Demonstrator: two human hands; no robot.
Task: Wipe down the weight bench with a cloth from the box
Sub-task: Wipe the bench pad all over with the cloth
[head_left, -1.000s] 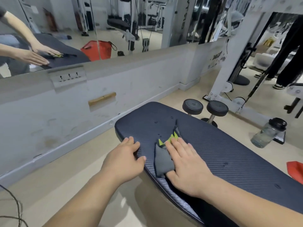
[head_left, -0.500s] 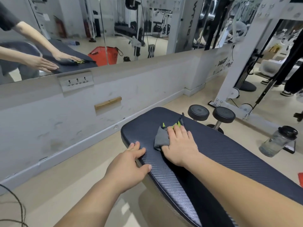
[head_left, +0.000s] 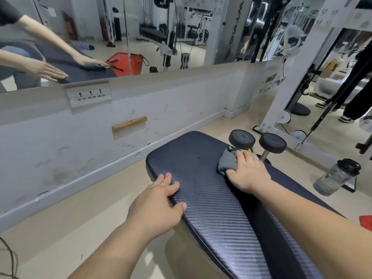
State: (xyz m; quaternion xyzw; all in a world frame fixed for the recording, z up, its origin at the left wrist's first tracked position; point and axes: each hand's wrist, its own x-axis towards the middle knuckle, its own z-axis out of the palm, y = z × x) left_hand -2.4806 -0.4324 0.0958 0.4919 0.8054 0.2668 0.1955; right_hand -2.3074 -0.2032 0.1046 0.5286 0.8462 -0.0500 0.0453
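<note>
Weight bench (head_left: 211,208): on my feed its dark, textured pad runs from the lower right toward the wall.
Cloth (head_left: 226,163): grey with yellow-green trim, bunched on the pad near its far edge.
Right hand (head_left: 246,172): I see it lying on top of the cloth, pressing it to the pad.
Right fingers (head_left: 247,156): laid nearly flat over the cloth, not curled round it.
Left hand (head_left: 155,206): resting on the pad's near left edge.
Left fingers (head_left: 165,178): spread and relaxed on the pad, holding nothing.
Dumbbell (head_left: 272,142): just beyond the cloth, off the pad.
Water bottle (head_left: 336,178): on the floor to the right.
</note>
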